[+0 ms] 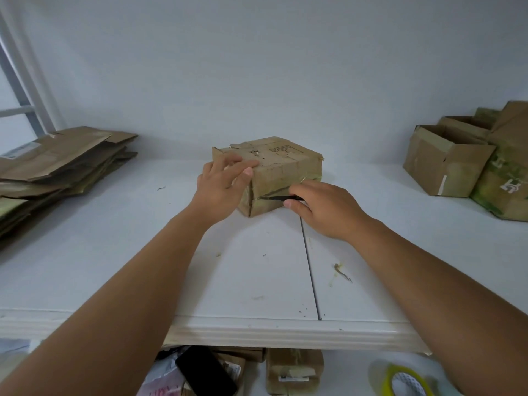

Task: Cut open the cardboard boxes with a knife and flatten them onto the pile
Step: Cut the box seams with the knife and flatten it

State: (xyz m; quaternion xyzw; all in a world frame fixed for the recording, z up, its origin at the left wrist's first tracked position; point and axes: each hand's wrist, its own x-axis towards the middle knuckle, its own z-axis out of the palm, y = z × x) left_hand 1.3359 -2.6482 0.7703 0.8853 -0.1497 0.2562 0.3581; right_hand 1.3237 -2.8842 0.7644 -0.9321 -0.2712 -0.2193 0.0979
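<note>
One closed box [274,172] sits mid-table [114,252], left hand [223,184] flat on its top, right hand [323,210] gripping one knife [278,198] in its side seam, flattened pile [57,172] far left.

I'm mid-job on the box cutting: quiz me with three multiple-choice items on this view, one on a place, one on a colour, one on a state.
1. Where is the pile of flattened cardboard?
A. at the table's left
B. at its right
C. under it

2. What colour is the knife?
A. red
B. black
C. yellow

3. How is the left hand?
A. hanging idle
B. gripping the knife
C. resting on the box

Key: 1 A, the flat sheets lie at the left; 2 B, it shows dark at the side seam; 3 C, its fingers lie on the top while the right hand holds the knife.
</note>
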